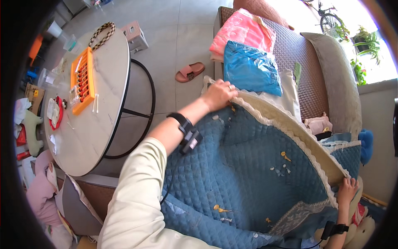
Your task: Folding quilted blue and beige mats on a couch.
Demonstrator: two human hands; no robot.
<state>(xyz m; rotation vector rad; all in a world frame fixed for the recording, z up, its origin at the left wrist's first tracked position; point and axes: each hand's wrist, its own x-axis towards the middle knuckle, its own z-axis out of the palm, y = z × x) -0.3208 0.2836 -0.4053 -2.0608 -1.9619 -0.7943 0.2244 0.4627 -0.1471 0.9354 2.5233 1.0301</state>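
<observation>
A blue quilted cloth cover (248, 165) with white lace edging and small leaf motifs spreads before me, its beige underside showing along the far edge. My left hand (219, 95), wearing a ring, grips that lace edge at the upper left corner. Farther right, my right hand (347, 188) holds the same edge near its right corner. Just beyond my left hand lies a blue item in clear plastic (252, 68), partly over a folded pink blanket (239, 32). Each wrist wears a black strap with a small device.
A brown woven sofa (289, 46) with a long grey cushion (339, 81) stands beyond. At left is a round table (108, 74) bearing an orange abacus (83, 82). A pink slipper (189, 72) and a stool (135, 35) are on the floor.
</observation>
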